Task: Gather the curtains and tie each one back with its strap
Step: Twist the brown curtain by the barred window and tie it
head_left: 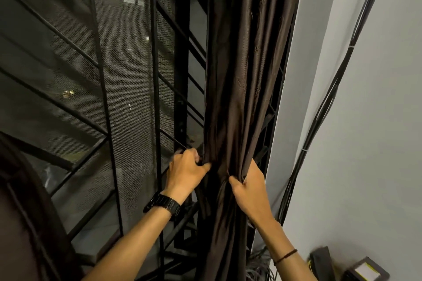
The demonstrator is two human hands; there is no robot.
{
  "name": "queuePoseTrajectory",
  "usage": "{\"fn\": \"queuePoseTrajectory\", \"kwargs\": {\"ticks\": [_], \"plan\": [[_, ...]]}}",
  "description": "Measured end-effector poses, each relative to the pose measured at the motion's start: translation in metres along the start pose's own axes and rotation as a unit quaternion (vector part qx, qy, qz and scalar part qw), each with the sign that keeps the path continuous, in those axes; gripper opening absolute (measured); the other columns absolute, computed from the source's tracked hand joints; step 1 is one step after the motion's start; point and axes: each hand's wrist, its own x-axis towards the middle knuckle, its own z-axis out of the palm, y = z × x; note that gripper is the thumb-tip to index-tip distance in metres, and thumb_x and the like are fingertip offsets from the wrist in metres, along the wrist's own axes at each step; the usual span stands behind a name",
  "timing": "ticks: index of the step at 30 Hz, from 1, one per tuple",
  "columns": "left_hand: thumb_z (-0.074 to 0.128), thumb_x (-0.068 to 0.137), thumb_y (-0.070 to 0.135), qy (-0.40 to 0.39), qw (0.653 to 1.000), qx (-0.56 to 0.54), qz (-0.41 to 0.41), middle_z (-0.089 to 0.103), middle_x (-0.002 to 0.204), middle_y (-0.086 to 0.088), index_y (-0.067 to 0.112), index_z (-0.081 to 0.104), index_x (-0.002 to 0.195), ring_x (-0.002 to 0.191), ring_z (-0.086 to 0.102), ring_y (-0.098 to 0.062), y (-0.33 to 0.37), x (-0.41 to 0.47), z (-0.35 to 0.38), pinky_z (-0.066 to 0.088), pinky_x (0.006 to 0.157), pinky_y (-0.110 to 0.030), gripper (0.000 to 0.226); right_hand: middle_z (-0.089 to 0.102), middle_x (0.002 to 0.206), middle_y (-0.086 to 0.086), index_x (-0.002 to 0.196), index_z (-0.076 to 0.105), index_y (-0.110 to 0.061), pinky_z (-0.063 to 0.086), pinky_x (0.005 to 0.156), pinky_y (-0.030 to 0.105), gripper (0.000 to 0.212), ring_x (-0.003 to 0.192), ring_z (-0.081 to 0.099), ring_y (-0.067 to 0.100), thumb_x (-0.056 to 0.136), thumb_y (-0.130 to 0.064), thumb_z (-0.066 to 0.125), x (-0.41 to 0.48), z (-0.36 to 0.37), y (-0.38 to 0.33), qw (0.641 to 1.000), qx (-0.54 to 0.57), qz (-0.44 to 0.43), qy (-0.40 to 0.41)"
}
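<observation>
View: head
Curtain: dark brown, gathered into one thick bunch; hangs down the middle of the frame from top edge to bottom; narrowest at lower centre, between the two hands.
Left hand: lower centre, at the bunch's left edge; thumb pressed on the front folds, fingers curled round the edge toward the back; grips the cloth.
Right hand: just right of the left hand and a little lower; thumb on the front, fingers wrapped round the right side of the bunch; clenched tight on the cloth.
Between the hands: a narrow strip of folds; thumbs near, not touching.
Watch: black, on the left wrist, lower centre.
Band: thin, dark, round the right forearm, lower right.
Grille: black bars with mesh, left half of the frame, behind the curtain.
Wall: grey, right third.
Cables: black bundle against the wall, from upper right down toward the bottom edge.
Boxes: dark, lower right corner; details too small to tell.
</observation>
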Motion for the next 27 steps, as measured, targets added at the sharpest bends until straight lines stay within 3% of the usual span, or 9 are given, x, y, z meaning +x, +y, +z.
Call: {"fn": "queuePoseTrajectory", "kwargs": {"ticks": [2,7,9,12,17,20,24,25,27], "plan": [[0.08,0.081,0.043,0.03,1.0,-0.007,-0.005,0.061,0.08,0.001,0.024,0.048,0.075,0.074,0.061,-0.02,-0.001,0.0,0.002,0.047,0.059,-0.033,0.038,0.058,0.123,-0.001,0.114,0.055,-0.044,0.048,0.093,0.027,0.056,0.111,0.058,0.012,0.083,0.003,0.062,0.001,-0.001,-0.002,1.0,-0.007,-0.001,-0.002],[0.083,0.081,0.045,0.103,0.994,0.027,0.014,0.05,0.092,0.001,0.025,0.041,0.075,0.077,0.059,-0.024,-0.001,0.0,0.004,0.053,0.069,-0.038,0.047,0.047,0.138,-0.001,0.129,0.059,-0.025,0.046,0.108,0.034,0.051,0.124,0.051,0.01,0.085,0.003,0.061,0.002,-0.001,0.0,1.0,-0.02,-0.001,-0.008],[0.086,0.076,0.051,0.096,0.995,0.039,-0.005,0.054,0.09,-0.001,0.023,0.043,0.07,0.078,0.06,-0.025,-0.003,0.003,0.002,0.052,0.07,-0.037,0.052,0.048,0.137,-0.002,0.124,0.058,-0.037,0.046,0.107,0.027,0.057,0.122,0.05,0.002,0.084,0.005,0.061,0.002,-0.001,-0.001,1.0,-0.015,-0.005,-0.003],[0.091,0.07,0.048,0.082,0.99,-0.076,-0.085,0.061,0.068,-0.002,0.015,0.049,0.063,0.068,0.061,-0.022,-0.005,0.005,0.0,0.041,0.058,-0.031,0.054,0.048,0.136,-0.003,0.116,0.047,-0.061,0.038,0.099,0.004,0.076,0.117,0.047,-0.012,0.083,0.006,0.061,0.003,-0.002,-0.001,1.0,0.002,-0.016,0.004],[0.086,0.082,0.014,0.036,0.922,-0.343,-0.174,0.063,0.049,-0.002,0.01,0.059,0.069,0.05,0.066,-0.019,-0.005,-0.027,0.029,0.056,0.062,-0.036,0.03,0.055,0.132,-0.004,0.113,0.045,-0.074,0.046,0.098,0.016,0.078,0.119,0.055,0.0,0.083,-0.005,0.063,-0.001,0.002,-0.001,0.999,0.034,-0.038,0.001],[0.067,0.092,-0.001,-0.026,0.878,-0.445,-0.172,0.076,0.073,-0.012,0.002,0.071,0.09,0.071,0.071,-0.025,0.004,-0.035,0.038,0.055,0.072,-0.036,0.005,0.061,0.125,-0.007,0.119,0.051,-0.063,0.048,0.097,0.021,0.069,0.117,0.059,0.005,0.083,-0.005,0.061,-0.005,0.007,0.005,0.997,0.053,-0.036,-0.031],[0.067,0.085,0.025,-0.125,0.792,-0.584,-0.126,0.075,0.11,-0.024,0.004,0.078,0.1,0.103,0.071,-0.034,0.018,-0.041,0.024,0.054,0.092,-0.043,0.028,0.066,0.117,-0.013,0.127,0.062,-0.02,0.049,0.093,0.025,0.045,0.111,0.062,0.004,0.087,-0.003,0.052,-0.011,0.011,0.013,0.992,0.078,0.006,-0.095],[0.07,0.084,0.035,-0.153,0.788,-0.586,-0.107,0.075,0.114,-0.02,0.007,0.079,0.106,0.109,0.071,-0.031,0.021,-0.045,0.021,0.053,0.097,-0.043,0.036,0.065,0.121,-0.011,0.131,0.06,-0.017,0.049,0.095,0.024,0.047,0.115,0.061,0.004,0.088,-0.001,0.051,-0.012,0.011,0.015,0.993,0.076,0.005,-0.094],[0.077,0.075,0.062,-0.177,0.847,-0.495,-0.074,0.077,0.115,-0.008,0.019,0.076,0.117,0.111,0.072,-0.023,0.03,-0.054,0.016,0.053,0.101,-0.044,0.06,0.062,0.128,-0.005,0.136,0.057,-0.015,0.049,0.103,0.029,0.049,0.121,0.059,0.006,0.089,-0.002,0.048,-0.012,0.012,0.017,0.993,0.054,-0.009,-0.105]]}}
